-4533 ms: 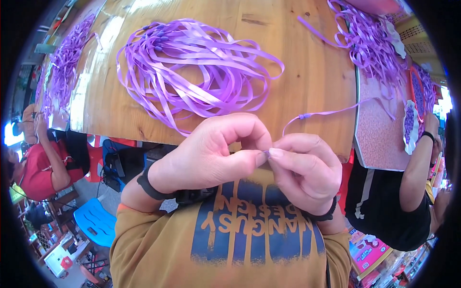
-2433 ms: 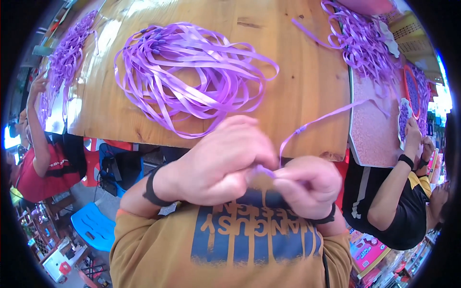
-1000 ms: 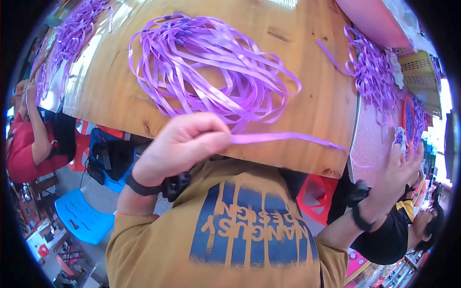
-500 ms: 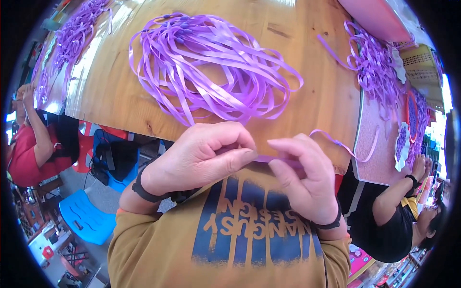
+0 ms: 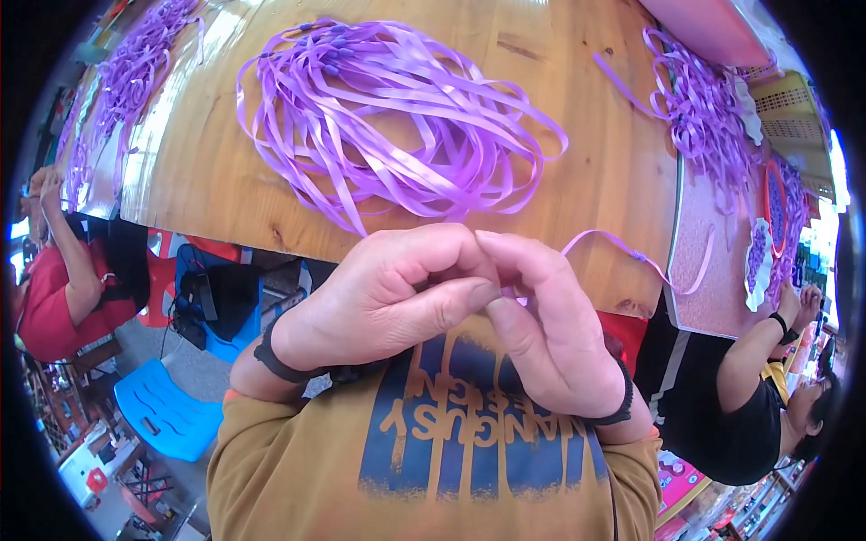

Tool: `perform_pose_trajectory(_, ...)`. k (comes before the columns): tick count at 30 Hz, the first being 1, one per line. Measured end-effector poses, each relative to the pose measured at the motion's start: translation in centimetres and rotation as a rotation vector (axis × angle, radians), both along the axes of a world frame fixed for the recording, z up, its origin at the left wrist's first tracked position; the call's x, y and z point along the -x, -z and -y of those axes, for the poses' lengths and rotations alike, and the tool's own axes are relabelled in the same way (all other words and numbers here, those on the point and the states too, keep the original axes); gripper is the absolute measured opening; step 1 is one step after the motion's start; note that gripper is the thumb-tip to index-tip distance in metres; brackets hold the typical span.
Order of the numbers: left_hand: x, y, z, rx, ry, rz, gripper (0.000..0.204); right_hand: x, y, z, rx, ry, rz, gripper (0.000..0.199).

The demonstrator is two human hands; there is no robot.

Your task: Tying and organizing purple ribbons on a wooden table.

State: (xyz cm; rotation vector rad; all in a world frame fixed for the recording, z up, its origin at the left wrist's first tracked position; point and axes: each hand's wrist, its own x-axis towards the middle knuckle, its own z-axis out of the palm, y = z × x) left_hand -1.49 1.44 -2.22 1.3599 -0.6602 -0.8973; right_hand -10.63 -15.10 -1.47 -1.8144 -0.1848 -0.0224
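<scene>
In front of my chest, my left hand [image 5: 388,288] and my right hand [image 5: 555,338] meet at the fingertips, thumbs against forefingers. A sliver of purple ribbon shows between them; the rest of what they pinch is hidden behind the fingers. From behind my right hand a strip of purple ribbon [image 5: 613,240] curves out over the table edge, with a small dark purple piece [image 5: 639,256] on it. Just beyond my hands lies a large looped bundle of purple ribbons [image 5: 460,176], several dark purple pieces [image 5: 332,54] gathered at its far left end.
The wooden table [image 5: 604,180] carries more ribbon heaps at the far left [image 5: 135,72] and the right [image 5: 708,126]. A red-rimmed oval tray [image 5: 775,212] stands at right. People work at both sides: a red sleeve [image 5: 54,307] and a black sleeve [image 5: 753,397]. A blue chair [image 5: 167,410] is at lower left.
My hands have come together; the right one moved left until the fingertips meet. The ribbon stretch between them has shortened to a sliver, and the trailing strip shifted slightly left.
</scene>
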Motion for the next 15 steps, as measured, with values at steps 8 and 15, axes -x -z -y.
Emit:
perform_pose_trajectory(8,0.4,-0.4,-0.1,-0.048,-0.064,-0.152,0.011,0.4,0.3,-0.1,-0.057,0.159,0.005,0.029)
perform_pose_trajectory(15,0.5,-0.6,-0.2,-0.047,-0.115,-0.162,0.012,-0.1,-0.5,0.5,0.261,0.204,0.207,0.018)
